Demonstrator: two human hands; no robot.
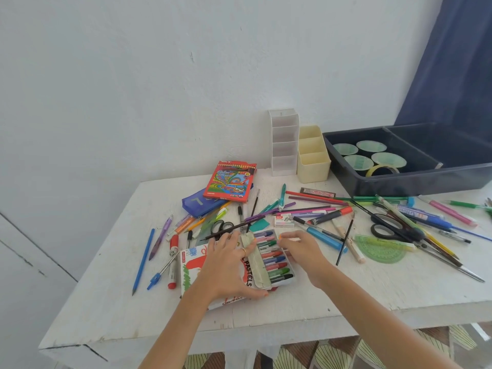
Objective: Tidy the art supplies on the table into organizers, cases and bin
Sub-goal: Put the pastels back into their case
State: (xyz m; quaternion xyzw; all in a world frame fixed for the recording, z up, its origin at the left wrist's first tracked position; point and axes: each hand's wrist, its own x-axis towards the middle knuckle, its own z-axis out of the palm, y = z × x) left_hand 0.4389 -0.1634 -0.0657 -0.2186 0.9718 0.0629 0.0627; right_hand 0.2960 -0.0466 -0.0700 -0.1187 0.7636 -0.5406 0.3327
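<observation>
An oil pastels box [194,265] lies at the table's front middle with its tray of coloured pastels [274,258] slid partly out to the right. My left hand [229,265] lies flat on the box, fingers spread, thumb at its front edge. My right hand [300,249] is at the tray's right side and pinches a pale pastel [291,238] at the tray's far corner. Loose pens, pencils and markers [319,209] are scattered across the table. At the back stand a white organizer [283,142], a cream organizer [312,155] and a dark blue bin [407,179].
A red colour pencil box [230,181] lies on a blue case [198,206]. Two pairs of scissors [386,227] [221,226], a green protractor [380,249] and a staples box [283,221] lie among the pens. Tape rolls [370,155] sit in the bin. The table's front edge [239,331] is near.
</observation>
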